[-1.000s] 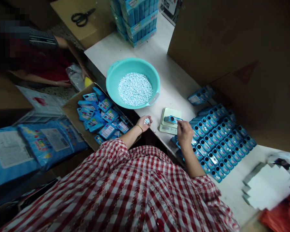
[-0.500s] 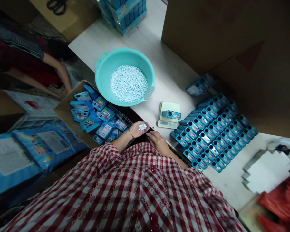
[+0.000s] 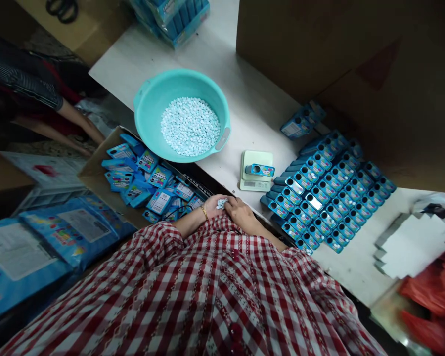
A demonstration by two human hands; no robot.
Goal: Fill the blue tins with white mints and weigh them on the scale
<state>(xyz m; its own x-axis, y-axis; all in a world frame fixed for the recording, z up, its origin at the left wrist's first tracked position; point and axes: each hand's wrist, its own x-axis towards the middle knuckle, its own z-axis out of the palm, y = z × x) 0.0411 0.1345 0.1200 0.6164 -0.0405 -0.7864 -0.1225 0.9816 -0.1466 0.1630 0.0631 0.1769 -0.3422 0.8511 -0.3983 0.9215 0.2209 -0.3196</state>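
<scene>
My left hand [image 3: 210, 206] is cupped palm up at the table's front edge, a small heap of pale blue candies [image 3: 221, 203] in it. The fingers of my right hand [image 3: 242, 215] are curled together at the rim of that palm, touching the heap; what they pinch, if anything, is hidden. Beyond my hands stands a small kitchen scale [image 3: 247, 186] with one blue candy box [image 3: 262, 170] lying on it. A turquoise basin [image 3: 144, 118] on the table holds many of the same candies.
Rows of blue boxes [image 3: 321, 198] with round holes stand at right. At left, a carton [image 3: 91, 165] holds loose boxes beside blue printed bags [image 3: 77, 227]. Large cardboard [image 3: 304, 44] rises behind. Another person's arms [image 3: 81, 123] reach down at far left.
My right fingers have come over to the candies in my left palm, and both hands sit closer together. The view has shifted slightly; the scale and basin stay put.
</scene>
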